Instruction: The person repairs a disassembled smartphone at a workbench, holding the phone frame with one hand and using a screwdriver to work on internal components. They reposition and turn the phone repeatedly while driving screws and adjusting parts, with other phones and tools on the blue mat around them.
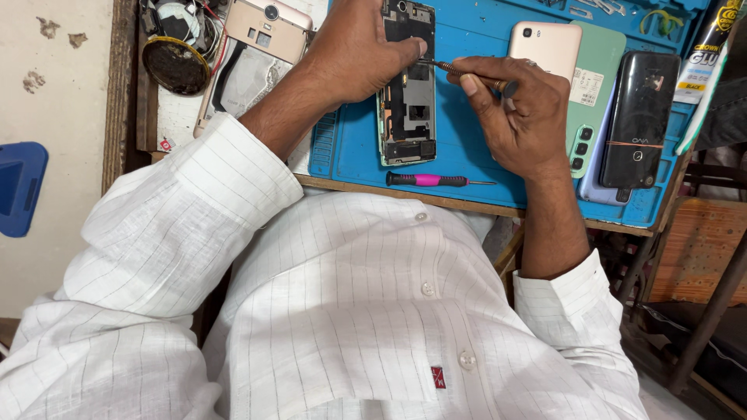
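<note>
An opened phone (408, 117) with its back cover off lies on a blue work mat (467, 152). My left hand (354, 50) presses down on the phone's upper part, thumb on its inner frame. My right hand (521, 109) grips a small screwdriver (467, 74) with a knurled metal shaft, its tip touching the phone's inside near my left thumb.
A second screwdriver with a pink and black handle (436, 180) lies on the mat's near edge. To the right lie a rose-gold phone (548, 47), a green phone back (595, 101) and a black phone (640, 117). At upper left are a gold phone back (268, 27) and a round black part (175, 66).
</note>
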`<state>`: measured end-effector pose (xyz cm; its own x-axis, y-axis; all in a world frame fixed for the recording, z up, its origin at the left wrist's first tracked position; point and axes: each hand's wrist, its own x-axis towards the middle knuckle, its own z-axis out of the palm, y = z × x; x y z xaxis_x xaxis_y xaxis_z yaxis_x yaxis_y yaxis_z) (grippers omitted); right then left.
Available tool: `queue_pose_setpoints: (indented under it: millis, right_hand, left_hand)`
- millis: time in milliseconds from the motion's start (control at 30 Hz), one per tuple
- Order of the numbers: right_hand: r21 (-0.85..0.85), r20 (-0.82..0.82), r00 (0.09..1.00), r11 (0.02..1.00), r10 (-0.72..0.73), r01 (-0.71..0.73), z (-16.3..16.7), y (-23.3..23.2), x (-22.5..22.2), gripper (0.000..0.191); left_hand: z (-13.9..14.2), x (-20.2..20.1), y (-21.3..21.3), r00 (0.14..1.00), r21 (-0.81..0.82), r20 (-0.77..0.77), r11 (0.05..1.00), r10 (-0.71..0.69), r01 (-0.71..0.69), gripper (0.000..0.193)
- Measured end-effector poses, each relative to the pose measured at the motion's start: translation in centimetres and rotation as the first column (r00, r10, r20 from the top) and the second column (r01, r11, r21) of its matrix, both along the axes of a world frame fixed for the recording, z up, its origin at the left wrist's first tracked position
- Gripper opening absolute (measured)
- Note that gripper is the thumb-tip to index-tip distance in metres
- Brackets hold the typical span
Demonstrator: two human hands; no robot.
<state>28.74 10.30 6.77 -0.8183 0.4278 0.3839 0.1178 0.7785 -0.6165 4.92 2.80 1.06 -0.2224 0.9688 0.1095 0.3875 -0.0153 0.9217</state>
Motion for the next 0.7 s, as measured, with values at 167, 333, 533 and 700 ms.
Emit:
queue_pose_setpoints:
  millis: [167,333,533,700]
  right_hand:
    - [0.076,0.035,0.999,0.997,-0.001,-0.002,0.9,-0.3,-0.6,0.007]
    - [0.383,0.059,0.998,0.923,0.021,-0.042,1.1,-0.8,-0.8,0.007]
    - [-0.242,-0.061,0.998,0.97,-0.026,0.011,0.1,0.4,-0.9,0.016]
    - [-0.189,-0.088,0.995,0.982,-0.04,0.022,-0.3,-0.3,-0.2,0.017]
  left_hand:
    - [0.3,-0.1,-0.1,0.989,-0.033,0.138,0.998,-0.055,0.06,0.027]
    - [0.6,-0.1,-0.1,0.997,-0.062,0.07,0.997,-0.038,0.042,0.03]
    - [-0.2,-0.1,0.0,0.997,0.052,0.07,0.998,-0.041,0.037,0.033]
    - [-1.5,-0.3,-0.1,0.997,0.17,0.038,0.983,-0.069,0.061,0.03]
